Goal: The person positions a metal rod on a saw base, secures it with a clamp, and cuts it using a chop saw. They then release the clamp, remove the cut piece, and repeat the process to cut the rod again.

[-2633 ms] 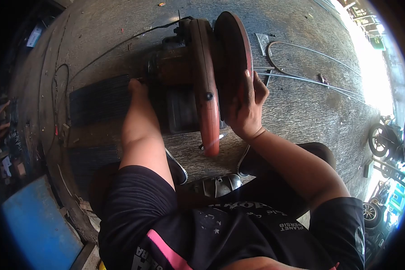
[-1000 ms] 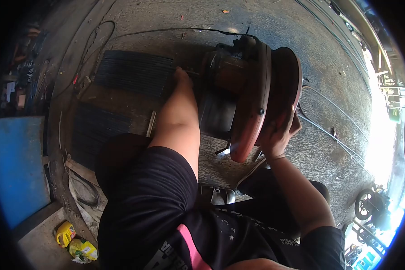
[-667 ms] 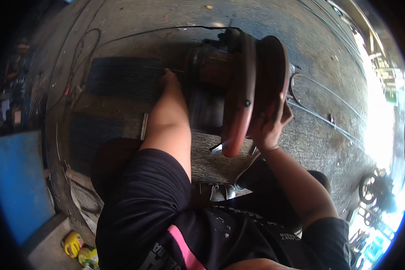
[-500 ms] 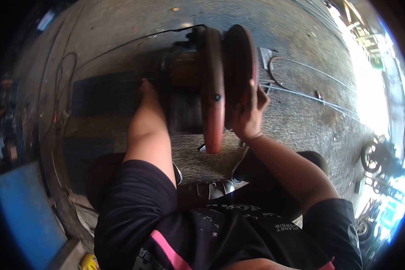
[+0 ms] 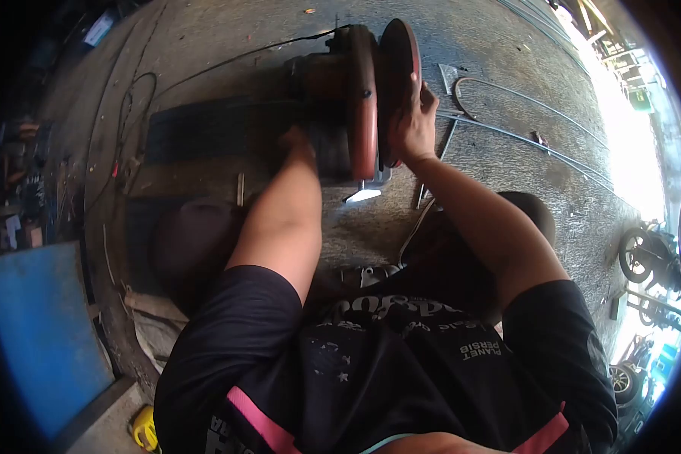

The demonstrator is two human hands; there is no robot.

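A cut-off saw (image 5: 318,79) with a worn red blade guard (image 5: 365,129) stands on the floor in front of me. Its large round cutting disc (image 5: 398,91) shows on the right of the guard. My right hand (image 5: 416,132) grips the disc at its lower right edge, fingers up along its outer side. On the other side, my left hand (image 5: 300,141) is at the dark lower part of the saw; shadow hides part of its fingers. A small white piece (image 5: 363,196) lies below the guard.
A black cable (image 5: 234,57) trails from the saw to the left. Thin metal rods (image 5: 522,140) and a curved rod (image 5: 461,94) lie on the floor at right. A blue panel (image 5: 49,325) is at left, with a yellow object (image 5: 144,429) nearby. Motorcycles (image 5: 643,257) stand far right.
The saw has moved away from me and looks smaller and lower, both hands going with it. More floor and the small white piece now show beneath the guard.
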